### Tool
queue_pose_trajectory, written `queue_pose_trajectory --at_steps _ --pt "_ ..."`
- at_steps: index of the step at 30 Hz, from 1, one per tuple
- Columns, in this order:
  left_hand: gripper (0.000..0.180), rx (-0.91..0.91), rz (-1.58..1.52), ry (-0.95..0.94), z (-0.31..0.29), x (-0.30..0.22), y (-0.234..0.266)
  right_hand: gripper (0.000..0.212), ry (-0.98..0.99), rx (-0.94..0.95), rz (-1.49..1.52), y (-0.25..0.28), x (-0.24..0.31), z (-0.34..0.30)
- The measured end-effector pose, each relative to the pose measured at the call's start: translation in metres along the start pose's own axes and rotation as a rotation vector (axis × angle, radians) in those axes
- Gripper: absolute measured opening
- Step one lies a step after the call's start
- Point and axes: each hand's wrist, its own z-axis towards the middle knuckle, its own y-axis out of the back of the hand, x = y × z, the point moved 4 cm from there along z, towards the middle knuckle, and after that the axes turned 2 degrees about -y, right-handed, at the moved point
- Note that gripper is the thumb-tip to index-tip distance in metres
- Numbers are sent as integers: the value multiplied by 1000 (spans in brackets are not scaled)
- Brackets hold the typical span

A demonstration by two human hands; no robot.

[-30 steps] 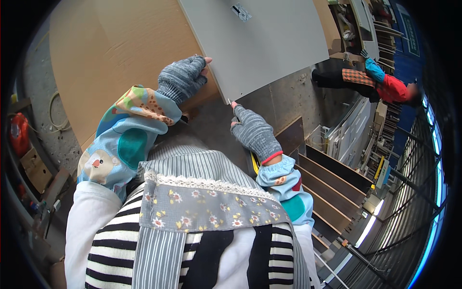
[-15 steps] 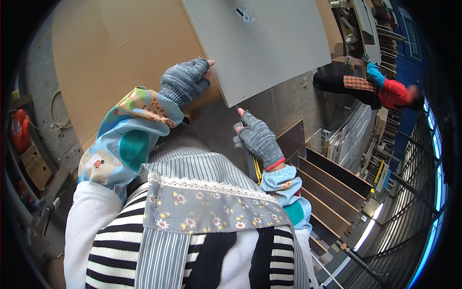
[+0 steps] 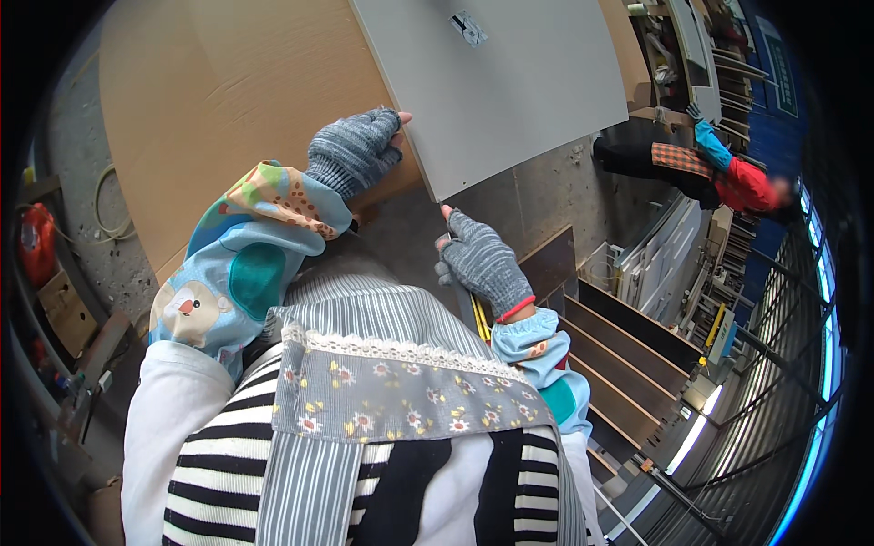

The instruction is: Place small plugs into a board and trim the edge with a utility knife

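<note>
A flat grey panel point(image 3: 510, 100) with a small label lies on a large sheet of brown cardboard point(image 3: 218, 91). My left hand point(image 3: 355, 150), in a grey fingerless knit glove, is curled at the panel's left edge, its bare fingertips on that edge. Just below the panel's near corner is my right hand point(image 3: 485, 262), gloved alike with a red cuff trim. Its thumb points up to the corner, and the other fingers are curled in. Whatever they hold is mostly hidden beneath the hand.
A person point(image 3: 719, 168) in red and black stands at the right. Dark boards point(image 3: 619, 364) are racked at the lower right, with yellow strips point(image 3: 480, 318) under my right wrist. On the left are a coiled hose point(image 3: 107, 205) and a red bag point(image 3: 38, 241).
My right hand has shifted slightly left, its thumb now close against the panel corner. A thin tip seen beyond the thumb earlier is harder to see. My left hand stays at the edge.
</note>
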Motion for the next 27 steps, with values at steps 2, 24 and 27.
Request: queue_pose_trajectory --at_steps 2,24,27 --pt "32 8 -14 4 0 1 0 51 -23 13 77 -1 -1 -3" --pt "28 -27 39 -5 -2 -1 2 54 -13 60 260 15 7 -5" --pt "28 -45 -7 -35 -1 1 -2 52 -32 27 270 12 7 -1"
